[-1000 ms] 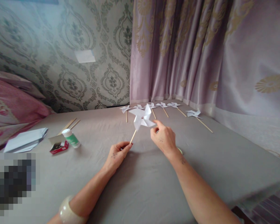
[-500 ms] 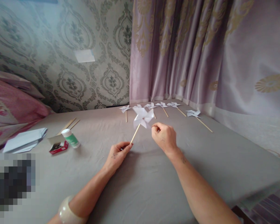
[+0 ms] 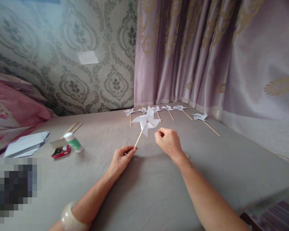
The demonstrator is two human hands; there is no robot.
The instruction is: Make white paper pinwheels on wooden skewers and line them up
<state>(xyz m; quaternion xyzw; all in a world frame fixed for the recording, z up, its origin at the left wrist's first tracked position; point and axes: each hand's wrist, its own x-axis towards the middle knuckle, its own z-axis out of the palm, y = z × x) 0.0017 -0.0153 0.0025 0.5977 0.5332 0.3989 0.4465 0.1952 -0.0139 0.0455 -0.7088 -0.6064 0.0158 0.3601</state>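
A white paper pinwheel (image 3: 148, 121) on a thin wooden stick stands tilted in front of me. My left hand (image 3: 121, 159) is closed around the lower part of its stick. Just right of the pinwheel, apart from its blades, is my right hand (image 3: 168, 142), its fingers curled into a loose fist with nothing seen in them. Several finished pinwheels lie along the far edge of the bed-like surface, among them one pinwheel (image 3: 200, 117) off to the right with its stick pointing toward me.
On the left are a stack of white paper (image 3: 26, 144), loose wooden sticks (image 3: 71, 127), a small open red box (image 3: 60, 151) with dark bits inside, and a white-and-green bottle (image 3: 73, 142). Pink bedding (image 3: 14, 109) is piled at far left. A lilac curtain (image 3: 173, 48) hangs behind.
The pinwheel's blades have turned to a different angle and look sharper. My right hand has shifted slightly left and its wrist has rotated a little. The left hand keeps its grip.
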